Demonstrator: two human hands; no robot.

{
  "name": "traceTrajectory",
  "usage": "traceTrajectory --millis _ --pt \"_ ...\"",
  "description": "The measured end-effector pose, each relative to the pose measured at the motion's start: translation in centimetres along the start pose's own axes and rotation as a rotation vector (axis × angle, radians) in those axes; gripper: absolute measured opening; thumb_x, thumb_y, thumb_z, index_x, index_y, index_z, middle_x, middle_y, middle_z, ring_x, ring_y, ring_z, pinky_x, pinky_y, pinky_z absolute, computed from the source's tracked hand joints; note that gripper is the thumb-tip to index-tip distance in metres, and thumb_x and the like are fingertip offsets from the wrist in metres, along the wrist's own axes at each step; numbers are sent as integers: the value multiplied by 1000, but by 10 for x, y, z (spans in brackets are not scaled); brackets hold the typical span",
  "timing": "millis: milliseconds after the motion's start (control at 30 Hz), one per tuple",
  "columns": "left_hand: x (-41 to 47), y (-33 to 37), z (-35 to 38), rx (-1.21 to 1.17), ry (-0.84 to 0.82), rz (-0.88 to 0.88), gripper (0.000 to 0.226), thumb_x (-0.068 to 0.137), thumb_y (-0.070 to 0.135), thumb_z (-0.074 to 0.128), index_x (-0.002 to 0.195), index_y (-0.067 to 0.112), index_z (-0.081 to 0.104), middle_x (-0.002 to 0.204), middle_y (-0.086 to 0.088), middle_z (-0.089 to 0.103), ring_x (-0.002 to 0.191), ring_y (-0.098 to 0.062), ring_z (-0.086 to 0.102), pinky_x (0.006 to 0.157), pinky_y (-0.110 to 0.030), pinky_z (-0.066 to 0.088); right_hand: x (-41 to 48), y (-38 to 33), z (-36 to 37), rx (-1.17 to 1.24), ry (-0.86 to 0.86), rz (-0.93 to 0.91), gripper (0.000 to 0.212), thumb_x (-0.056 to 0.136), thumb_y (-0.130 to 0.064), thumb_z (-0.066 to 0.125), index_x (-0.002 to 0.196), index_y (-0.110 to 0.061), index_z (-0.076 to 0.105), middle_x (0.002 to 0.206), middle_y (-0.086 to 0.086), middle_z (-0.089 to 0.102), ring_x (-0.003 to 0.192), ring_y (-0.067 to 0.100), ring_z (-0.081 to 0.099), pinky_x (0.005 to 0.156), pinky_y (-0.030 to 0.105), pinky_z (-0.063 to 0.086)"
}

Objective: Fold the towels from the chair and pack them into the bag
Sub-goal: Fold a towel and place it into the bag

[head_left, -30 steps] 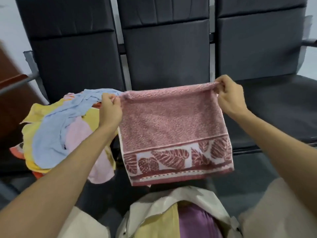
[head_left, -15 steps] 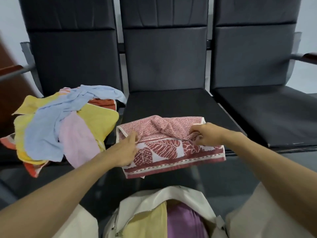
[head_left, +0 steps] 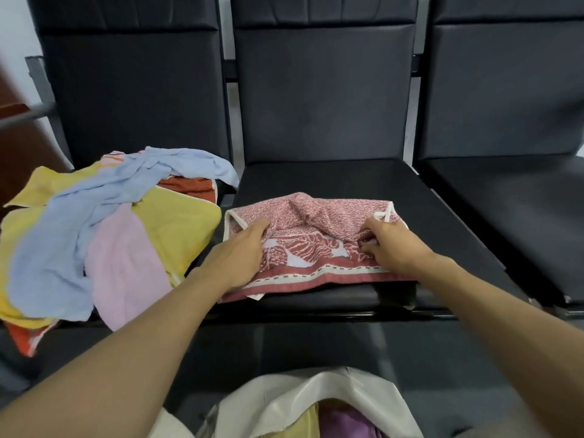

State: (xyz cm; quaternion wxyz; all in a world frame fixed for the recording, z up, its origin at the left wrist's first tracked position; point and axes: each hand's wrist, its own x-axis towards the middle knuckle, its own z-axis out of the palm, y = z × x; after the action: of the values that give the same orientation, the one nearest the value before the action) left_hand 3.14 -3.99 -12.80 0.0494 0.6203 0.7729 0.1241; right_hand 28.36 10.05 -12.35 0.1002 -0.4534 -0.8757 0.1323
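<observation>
Towel (head_left: 316, 216) is down from mid-air and now lies bunched on the seat (head_left: 331, 181), under both hands. Left hand (head_left: 243, 251): fingertips are buried in the fold at the towel's left corner, can't tell pinch or press. Right hand (head_left: 392, 245): fingers curled, pinching cloth at the right edge. Both forearms stretched forward, palms down. Bag (head_left: 284, 393) sits nearer than the wrists, cut off by the frame bottom. Loose pile (head_left: 94, 232) lies left of the left hand.
</observation>
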Motion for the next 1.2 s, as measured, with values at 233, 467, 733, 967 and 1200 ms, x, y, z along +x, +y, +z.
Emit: traceTrajectory --millis 233,467,733,967,1200 --pt "-4 -4 -31 -248 466 -60 38 97 5 46 130 16 59 121 -6 66 96 -31 62 78 -33 45 -6 -2 -20 154 495 -27 29 99 -2 45 120 -10 63 110 13 69 89 29 67 77 35 54" --pt "-48 -16 -51 -457 398 -13 30 96 5 50 116 19 67 101 6 67 83 0 58 66 -1 39 -33 10 -43 228 518 -1 25 102 -12 43 114 -8 64 103 13 68 78 20 52 67 29 37" --pt "-77 -13 -59 -353 173 48 28 90 6 56 98 29 71 100 7 70 86 -5 62 74 -18 50 -61 17 -57 229 394 43 19 99 -14 47 94 -15 66 72 0 63 56 14 53 50 22 38" --pt "-71 -11 -48 -154 -145 5 25 93 41 55 94 22 71 87 10 66 82 -6 59 77 -29 50 -65 21 -52 -4 -79 163 30 93 -26 48 90 -4 68 87 11 68 87 29 58 77 36 44" --pt "-54 -4 -36 -206 63 -173 15 91 17 59 88 14 74 88 1 68 75 -9 59 63 -20 41 -56 23 -44 96 14 233 28 94 -25 55 91 -3 72 89 10 72 87 25 63 69 32 44"
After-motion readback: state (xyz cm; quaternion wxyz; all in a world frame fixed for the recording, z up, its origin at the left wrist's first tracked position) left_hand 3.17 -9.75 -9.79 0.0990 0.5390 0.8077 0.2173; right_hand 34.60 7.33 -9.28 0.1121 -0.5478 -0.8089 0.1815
